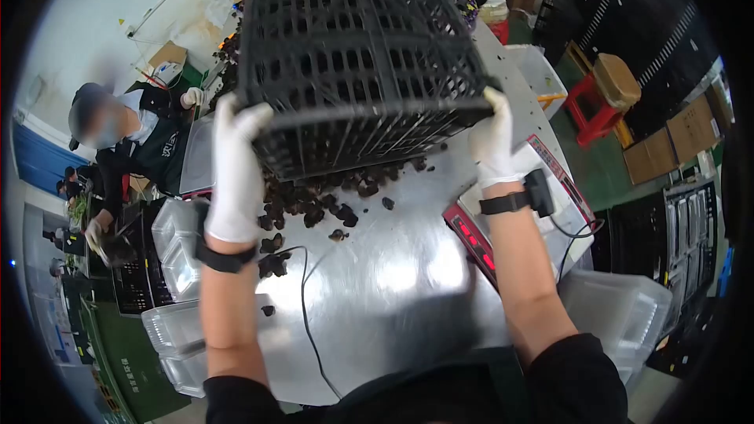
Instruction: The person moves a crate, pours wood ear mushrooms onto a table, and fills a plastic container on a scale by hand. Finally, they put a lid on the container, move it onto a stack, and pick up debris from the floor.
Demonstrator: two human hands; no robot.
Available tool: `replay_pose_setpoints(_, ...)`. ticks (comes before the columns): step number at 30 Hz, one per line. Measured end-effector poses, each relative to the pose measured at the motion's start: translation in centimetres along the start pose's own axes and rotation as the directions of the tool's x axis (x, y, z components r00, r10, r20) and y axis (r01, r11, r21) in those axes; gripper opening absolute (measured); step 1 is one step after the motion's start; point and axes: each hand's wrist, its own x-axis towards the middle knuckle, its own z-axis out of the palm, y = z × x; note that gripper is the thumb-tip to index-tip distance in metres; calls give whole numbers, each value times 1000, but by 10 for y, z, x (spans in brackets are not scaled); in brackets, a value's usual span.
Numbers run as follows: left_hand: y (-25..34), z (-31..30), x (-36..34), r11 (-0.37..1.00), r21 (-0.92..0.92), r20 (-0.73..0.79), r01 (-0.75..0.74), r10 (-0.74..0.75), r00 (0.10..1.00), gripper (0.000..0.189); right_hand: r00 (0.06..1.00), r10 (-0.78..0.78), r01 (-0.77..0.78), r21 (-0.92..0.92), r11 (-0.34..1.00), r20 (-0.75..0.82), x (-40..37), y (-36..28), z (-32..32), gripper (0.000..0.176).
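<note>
Tilted black crate [353, 55] at top centre, clasped by gloved left hand [234, 173] and right hand [493, 137]; dark lumps [314, 204] spilled on tabletop [393, 283]

A white wall [94, 16] is noted at upper left; a red stool [603, 100] and cardboard boxes [683, 133] are placed on green floor [601, 177].

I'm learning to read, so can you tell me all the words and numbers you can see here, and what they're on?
Nothing reads clearly.
White marks on the co-worker's apron: too blurred.
White marks on the green panel: too small.
Red display on the scale: digits unreadable.
Black crate: no writing shows.
</note>
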Motion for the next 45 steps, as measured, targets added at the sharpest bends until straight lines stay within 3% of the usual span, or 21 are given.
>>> replay_pose_setpoints(1, -22, 3, -17, 997, 54, -80, -50, 54, 995, 39, 999, -25, 25, 8, 1000, -43, -10, 10, -20, 27)
replay_pose_setpoints(2, -31, -3, -21, 1000, -3, -108, -4, 3, 994, 45, 993, -91, 85, -78, 993, -70, -19, 9, -19, 28)
replay_pose_setpoints(5, -18, -5, -20, 1000, -21, -46, 15, -16, 999, 44, 996, 57, -59, -22, 998, -71, -14, 3, -33, 30)
replay_pose_setpoints(9, 12, -1, -45, 997, -72, 31, -30, 32, 999, 45, 999, -37, 38, -78, 996, 19, -51, -17, -13, 39)
replay_pose_setpoints(11, -4, -9, -66, 998, -27, 15, -57, 57, 998, 49, 989, -141, 144, -54, 988, 51, -69, -9, -21, 46)
replay_pose_setpoints(13, -15, -7, -85, 995, -79, -54, -57, 52, 997, 53, 994, -103, 102, -22, 994, -43, -69, 4, -57, 46)
replay_pose_setpoints(15, -8, -10, -91, 995, -98, -21, -1, -1, 1000, 54, 995, -85, 84, -13, 996, -45, -76, -4, -54, 46)
replay_pose_setpoints(19, 17, -27, -113, 990, -140, -54, -18, 11, 998, 53, 997, -73, 72, -80, 994, -20, -79, -28, -19, 40)
replay_pose_setpoints(21, 28, -34, -136, 978, -207, -200, -34, -8, 980, 58, 983, -149, 162, -128, 978, 107, -93, -42, 14, 34)
replay_pose_setpoints(23, 53, -48, -163, 986, -152, -216, -76, 42, 975, 57, 960, -190, 233, -216, 948, 204, -112, -52, 46, 31)
replay_pose_setpoints(25, 72, -53, -193, 980, -121, -370, -159, 104, 923, 45, 956, -179, 230, -216, 949, 232, -147, -67, 99, 26)
replay_pose_setpoints(27, 73, -81, -215, 960, -198, -319, -198, 128, 939, 51, 939, -165, 234, -211, 949, 302, -153, -66, 107, 24)
replay_pose_setpoints(31, 86, -107, -286, 959, -224, -372, -175, 81, 925, 49, 957, -74, 138, -214, 967, 280, -206, -57, 107, 22)
replay_pose_setpoints(35, 92, -105, -352, 980, -123, -427, -159, 92, 899, 45, 985, 106, -86, -146, 986, 137, -248, -34, 53, 18)
replay_pose_setpoints(38, 89, -93, -395, 996, -8, -438, -85, 73, 896, 51, 977, 178, -139, -285, 948, 114, -295, -34, 19, 19)
replay_pose_setpoints(39, 82, -90, -404, 998, 20, -426, -61, 64, 902, 53, 980, 45, 69, -539, 839, 196, -312, -39, 11, 25)
replay_pose_setpoints(40, 72, -92, -406, 997, 78, -412, 6, 27, 911, 53, 958, -89, 266, -730, 629, 273, -328, -45, 2, 30)
replay_pose_setpoints(41, 63, -92, -409, 997, 66, -357, 40, -14, 934, 54, 998, 45, -22, -509, 861, 33, -325, -33, -11, 32)
replay_pose_setpoints(42, 50, -97, -412, 998, -68, -317, 18, -39, 948, 54, 979, 167, -130, -277, 952, 113, -319, -15, -32, 36)
replay_pose_setpoints(43, 80, -69, -414, 981, -141, -364, 132, -176, 915, 54, 980, 196, -182, -293, 939, 19, -323, -20, -21, 39)
replay_pose_setpoints(45, 52, -85, -412, 983, 91, -469, 160, -99, 878, 47, 969, 247, -239, -198, 951, 16, -316, -17, -18, 39)
